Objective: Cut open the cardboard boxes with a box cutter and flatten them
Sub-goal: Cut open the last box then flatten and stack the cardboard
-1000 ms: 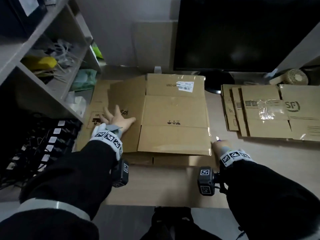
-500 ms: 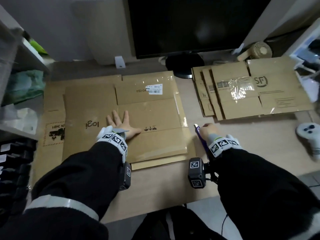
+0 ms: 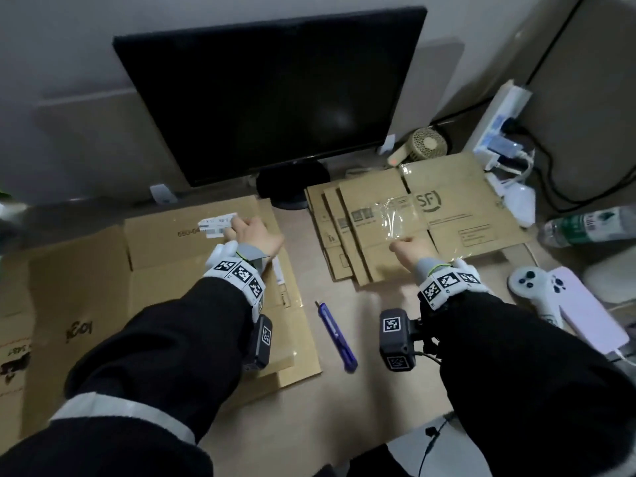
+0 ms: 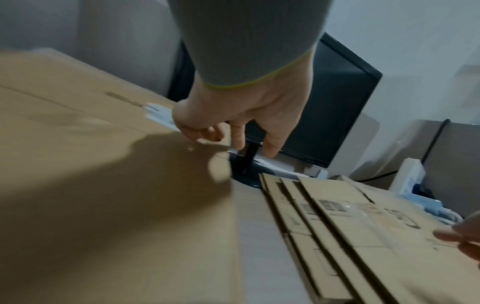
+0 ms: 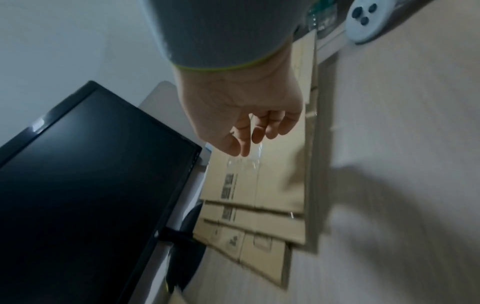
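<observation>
The left hand (image 3: 253, 235) hangs above the far right corner of the large flattened brown cardboard box (image 3: 165, 297), beside its white shipping label (image 3: 218, 226); in the left wrist view the fingers (image 4: 237, 135) hang loosely curled and hold nothing. The right hand (image 3: 409, 251) is over the near part of the stack of smaller flattened brown cardboard boxes (image 3: 444, 215), fingertips (image 5: 242, 144) relaxed and pointing down at a patch of crinkled clear tape (image 3: 395, 218); whether they touch it cannot be told. It grips nothing. The slim blue box cutter (image 3: 336, 337) lies flat on the pale wooden desk (image 3: 344, 407), nearer the body than both hands, between the two wrists, just right of the large box's edge. A black monitor (image 3: 268, 98) stands beyond both hands.
</observation>
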`<action>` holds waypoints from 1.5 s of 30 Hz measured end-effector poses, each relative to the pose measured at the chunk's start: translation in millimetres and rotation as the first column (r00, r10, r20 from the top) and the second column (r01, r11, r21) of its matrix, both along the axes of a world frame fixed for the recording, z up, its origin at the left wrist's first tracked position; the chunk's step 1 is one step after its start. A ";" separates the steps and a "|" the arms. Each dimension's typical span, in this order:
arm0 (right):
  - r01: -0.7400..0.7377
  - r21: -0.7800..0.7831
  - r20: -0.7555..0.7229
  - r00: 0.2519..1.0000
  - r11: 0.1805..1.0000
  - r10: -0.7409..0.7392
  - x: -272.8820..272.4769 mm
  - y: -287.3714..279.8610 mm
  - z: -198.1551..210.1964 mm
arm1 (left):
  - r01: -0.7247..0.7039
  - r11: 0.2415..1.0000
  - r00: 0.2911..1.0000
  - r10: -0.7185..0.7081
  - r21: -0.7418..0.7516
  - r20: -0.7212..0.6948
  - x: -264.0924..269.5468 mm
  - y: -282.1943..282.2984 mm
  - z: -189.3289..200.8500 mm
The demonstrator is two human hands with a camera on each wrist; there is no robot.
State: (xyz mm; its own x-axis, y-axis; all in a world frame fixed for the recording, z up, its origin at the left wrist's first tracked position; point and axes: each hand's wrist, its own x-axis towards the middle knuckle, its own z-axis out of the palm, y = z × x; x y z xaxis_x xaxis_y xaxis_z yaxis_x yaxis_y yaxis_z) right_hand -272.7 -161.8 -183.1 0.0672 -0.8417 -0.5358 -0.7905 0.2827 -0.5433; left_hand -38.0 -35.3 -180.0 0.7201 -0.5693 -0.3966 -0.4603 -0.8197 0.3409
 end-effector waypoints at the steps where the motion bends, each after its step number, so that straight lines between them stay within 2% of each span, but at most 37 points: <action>1: -0.008 -0.033 -0.020 1.000 0.999 0.007 -8.0 -13.2 7.4 | 0.024 0.999 1.000 -0.024 -0.026 -0.016 -7.8 -15.3 -1.5; 5: -0.050 -0.146 -0.229 0.973 0.988 0.015 -44.1 -80.2 27.4 | 0.100 0.989 0.982 -0.116 -0.108 -0.150 -46.0 -82.3 -7.9; 7: -0.030 -0.172 -0.308 0.951 0.985 -0.025 -61.2 -112.4 29.1 | 0.060 0.994 0.971 -0.080 -0.096 -0.227 -62.5 -107.0 -16.3; 9: 0.008 -0.166 -0.331 0.941 0.986 -0.064 -73.6 -132.4 26.5 | -0.030 0.999 0.944 0.019 -0.029 -0.330 -72.4 -117.1 -27.4; 12: 0.151 -0.143 -0.281 0.941 0.978 -0.186 -87.8 -160.0 17.5 | -0.123 0.990 0.920 0.141 0.072 -0.365 -79.0 -134.9 -42.0; 14: 0.201 -0.133 -0.296 0.926 0.970 -0.233 -97.3 -179.5 5.1 | -0.166 0.982 0.925 0.188 0.092 -0.330 -82.0 -152.3 -45.5; 17: 0.225 -0.142 -0.290 0.922 0.964 -0.258 -105.8 -187.5 -5.1 | -0.192 0.978 0.920 0.208 0.081 -0.333 -80.5 -159.3 -43.0; 20: 0.231 -0.084 -0.269 0.932 0.969 -0.245 -112.5 -199.2 -14.6 | -0.227 0.969 0.913 0.247 0.100 -0.324 -73.3 -164.1 -52.3; 23: 0.177 -0.012 -0.255 0.951 0.984 -0.174 -118.2 -205.2 -19.1 | -0.275 0.955 0.854 0.296 0.111 -0.428 -69.9 -161.2 -56.4; 25: 0.130 0.006 -0.263 0.957 0.992 -0.124 -120.9 -205.6 -17.1 | -0.281 0.957 0.834 0.282 0.076 -0.474 -67.7 -157.4 -59.2; 28: 0.144 0.044 -0.172 0.976 0.989 -0.135 -123.4 -206.3 -16.2 | -0.300 0.954 0.825 0.267 0.015 -0.499 -61.4 -151.4 -64.7; 31: 0.134 0.110 -0.063 0.990 0.985 -0.128 -123.1 -199.7 -9.1 | -0.369 0.928 0.764 0.270 -0.054 -0.586 -50.2 -145.4 -66.1; 33: 0.129 0.143 -0.014 0.992 0.981 -0.128 -120.6 -191.4 -1.9 | -0.404 0.909 0.724 0.246 -0.107 -0.645 -30.3 -141.2 -80.7; 34: 0.118 0.172 0.016 0.992 0.978 -0.122 -119.9 -189.3 -1.2 | -0.411 0.899 0.714 0.215 -0.150 -0.667 -24.9 -142.8 -78.1; 36: 0.102 0.206 0.062 0.991 0.973 -0.117 -117.8 -181.4 2.3 | -0.423 0.870 0.723 0.155 -0.253 -0.673 -29.1 -141.4 -42.4; 38: 0.103 0.176 0.117 0.985 0.979 -0.124 -115.4 -172.8 7.0 | -0.413 0.830 0.754 0.081 -0.374 -0.652 -41.2 -136.9 3.1; 40: 0.110 0.131 0.207 0.969 0.985 -0.136 -109.4 -162.3 14.0 | -0.374 0.790 0.796 0.005 -0.486 -0.605 -41.3 -129.1 29.4; 43: 0.092 0.107 0.396 0.909 0.990 -0.127 -91.4 -138.6 24.1 | -0.321 0.746 0.857 -0.034 -0.583 -0.515 -30.7 -99.8 61.5; 45: 0.071 0.123 0.409 0.905 0.990 -0.115 -83.2 -126.9 27.5 | -0.306 0.729 0.881 -0.028 -0.613 -0.473 -24.5 -83.1 76.5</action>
State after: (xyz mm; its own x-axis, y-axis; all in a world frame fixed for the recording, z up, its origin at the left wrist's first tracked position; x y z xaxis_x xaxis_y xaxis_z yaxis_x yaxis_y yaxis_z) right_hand -355.9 -288.6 -155.5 0.2260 -0.7966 -0.5607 -0.4680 0.4160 -0.7797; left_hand -62.5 -118.4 -103.4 0.6645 -0.7067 -0.2431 -0.0313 -0.3514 0.9357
